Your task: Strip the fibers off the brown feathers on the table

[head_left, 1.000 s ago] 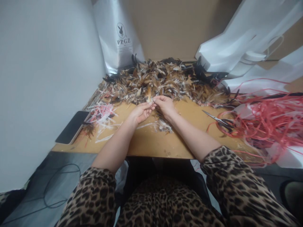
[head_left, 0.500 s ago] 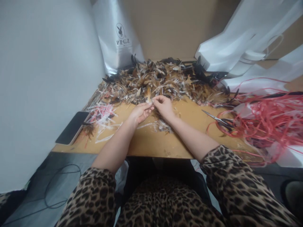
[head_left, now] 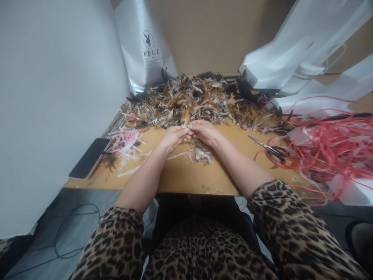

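My left hand (head_left: 173,137) and my right hand (head_left: 204,132) meet fingertip to fingertip at the front edge of a big heap of brown, tan and black feathers (head_left: 204,99). Both hands are closed in a pinch on a small tan feather (head_left: 185,118) that sticks up between them. A small clump of loose feathers (head_left: 201,153) lies on the wooden table (head_left: 186,177) just below my right wrist.
Scissors (head_left: 269,148) lie to the right beside a tangle of red string (head_left: 329,146). White and pink strips (head_left: 126,142) and a dark phone (head_left: 89,157) are at the left. A silver bag (head_left: 145,42) and white bags (head_left: 303,50) stand behind the heap.
The hands stay pinched together on the feather; my right hand has lowered and flattened slightly, and the feather has shifted a little right.
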{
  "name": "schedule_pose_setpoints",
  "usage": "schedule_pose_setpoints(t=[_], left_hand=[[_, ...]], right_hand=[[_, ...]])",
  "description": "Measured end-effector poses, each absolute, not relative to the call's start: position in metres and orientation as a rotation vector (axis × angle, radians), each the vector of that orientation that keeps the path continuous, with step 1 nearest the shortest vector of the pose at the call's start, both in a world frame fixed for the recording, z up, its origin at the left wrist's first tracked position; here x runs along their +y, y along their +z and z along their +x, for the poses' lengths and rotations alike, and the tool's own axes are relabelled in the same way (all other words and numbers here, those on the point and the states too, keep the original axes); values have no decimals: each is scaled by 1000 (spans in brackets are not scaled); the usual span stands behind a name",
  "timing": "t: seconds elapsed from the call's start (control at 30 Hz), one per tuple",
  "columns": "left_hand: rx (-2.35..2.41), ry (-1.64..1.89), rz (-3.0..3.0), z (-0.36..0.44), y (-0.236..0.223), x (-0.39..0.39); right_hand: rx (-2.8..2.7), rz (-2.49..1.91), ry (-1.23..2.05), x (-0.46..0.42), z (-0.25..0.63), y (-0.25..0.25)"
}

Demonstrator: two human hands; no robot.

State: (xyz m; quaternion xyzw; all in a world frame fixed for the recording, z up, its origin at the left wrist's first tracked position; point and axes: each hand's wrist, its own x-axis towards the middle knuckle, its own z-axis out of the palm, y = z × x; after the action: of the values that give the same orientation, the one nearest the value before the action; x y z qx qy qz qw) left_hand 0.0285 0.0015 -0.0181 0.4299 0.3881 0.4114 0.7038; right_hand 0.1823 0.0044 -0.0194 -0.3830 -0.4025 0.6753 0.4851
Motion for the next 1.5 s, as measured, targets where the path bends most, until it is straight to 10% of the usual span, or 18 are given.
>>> schedule_pose_setpoints(t=[1.5], left_hand=[[903,992,847,30,-16,2]], right_hand=[[-1059,-1044,1475,5,184,-18]])
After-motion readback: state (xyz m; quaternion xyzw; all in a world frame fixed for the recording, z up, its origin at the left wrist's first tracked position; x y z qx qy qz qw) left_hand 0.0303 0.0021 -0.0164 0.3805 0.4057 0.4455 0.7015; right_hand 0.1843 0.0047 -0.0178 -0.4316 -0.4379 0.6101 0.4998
